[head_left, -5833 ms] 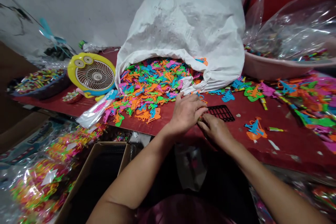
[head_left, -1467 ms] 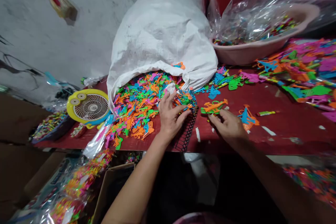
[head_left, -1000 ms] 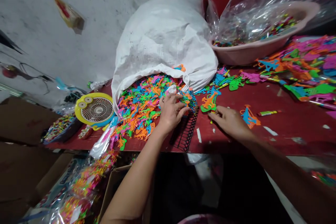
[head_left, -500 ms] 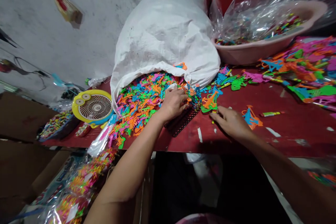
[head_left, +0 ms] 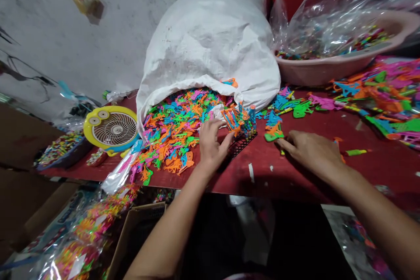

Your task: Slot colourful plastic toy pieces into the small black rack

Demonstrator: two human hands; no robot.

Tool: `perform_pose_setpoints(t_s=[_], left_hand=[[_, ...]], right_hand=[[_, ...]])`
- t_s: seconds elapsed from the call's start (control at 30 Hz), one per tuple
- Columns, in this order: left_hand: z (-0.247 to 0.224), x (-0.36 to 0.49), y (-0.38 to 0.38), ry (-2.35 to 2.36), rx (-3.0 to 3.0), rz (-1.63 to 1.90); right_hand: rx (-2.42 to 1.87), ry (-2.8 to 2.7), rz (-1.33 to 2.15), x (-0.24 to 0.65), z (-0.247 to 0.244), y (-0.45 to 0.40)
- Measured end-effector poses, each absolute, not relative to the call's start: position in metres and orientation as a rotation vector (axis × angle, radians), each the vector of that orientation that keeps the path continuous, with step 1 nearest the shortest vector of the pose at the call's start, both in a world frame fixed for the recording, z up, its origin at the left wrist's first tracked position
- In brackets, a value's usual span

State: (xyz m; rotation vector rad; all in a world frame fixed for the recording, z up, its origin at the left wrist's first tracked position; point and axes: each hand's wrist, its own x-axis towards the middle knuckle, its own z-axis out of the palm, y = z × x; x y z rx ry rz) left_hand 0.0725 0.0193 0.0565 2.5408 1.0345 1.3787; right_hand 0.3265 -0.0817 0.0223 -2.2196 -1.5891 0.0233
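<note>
My left hand is open, thumb and fingers apart, with nothing visible in it. It hovers at the left side of a black perforated rack. Upright orange and blue plastic pieces with tube-like ends stand in this rack. To the right, my right hand is low over the red table, its fingers closed at the near end of a small bunch of green, orange and blue plastic pieces. A small yellow tip shows below its thumb. The exact grip is partly hidden.
A large white sack spills a heap of coloured plastic pieces onto the red table. A yellow fan stands left. A pink basin and another heap are at right.
My left hand has drawn back from the standing pieces, and its fingers have spread. My right hand has moved right, and the small bunch at its fingertips has shifted right too. The view has turned slightly.
</note>
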Motion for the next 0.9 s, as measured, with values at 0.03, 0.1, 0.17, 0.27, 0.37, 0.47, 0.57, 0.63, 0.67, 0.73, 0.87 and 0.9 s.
perform_pose_setpoints(t_s=[0.03, 0.1, 0.17, 0.27, 0.37, 0.47, 0.57, 0.63, 0.67, 0.73, 0.87, 0.9], left_hand=[[0.046, 0.068, 0.014, 1.125, 2.441, 1.4], [0.026, 0.062, 0.007, 1.255, 2.358, 1.264], [0.01, 0.058, 0.004, 1.291, 2.411, 1.017], [0.001, 0.058, 0.002, 1.312, 2.53, 0.747], [0.003, 0.058, -0.003, 1.382, 2.589, 0.654], [0.008, 0.057, -0.014, 1.434, 2.629, 0.602], [0.01, 0.055, -0.03, 1.52, 2.596, 0.574], [0.01, 0.056, -0.041, 1.544, 2.557, 0.593], [0.009, 0.057, -0.046, 1.539, 2.538, 0.614], [0.007, 0.059, -0.055, 1.499, 2.506, 0.644], [0.005, 0.065, -0.064, 1.435, 2.501, 0.586], [0.005, 0.065, -0.064, 1.429, 2.514, 0.574]], right_hand=[[-2.136, -1.591, -0.017, 0.325, 0.025, -0.083], [-1.881, -1.593, -0.004, 0.32, 0.03, -0.082], [-1.636, -1.556, 0.129, 0.311, 0.037, -0.076], [-1.467, -1.486, 0.338, 0.292, 0.044, -0.064], [-1.486, -1.466, 0.42, 0.276, 0.039, -0.057], [-1.585, -1.418, 0.43, 0.263, 0.022, -0.056], [-1.694, -1.428, 0.407, 0.254, 0.004, -0.057], [-1.742, -1.477, 0.364, 0.247, -0.002, -0.058], [-1.758, -1.498, 0.342, 0.244, -0.004, -0.059], [-1.781, -1.533, 0.306, 0.239, -0.003, -0.059], [-1.774, -1.604, 0.251, 0.232, 0.003, -0.055], [-1.766, -1.621, 0.236, 0.232, 0.004, -0.053]])
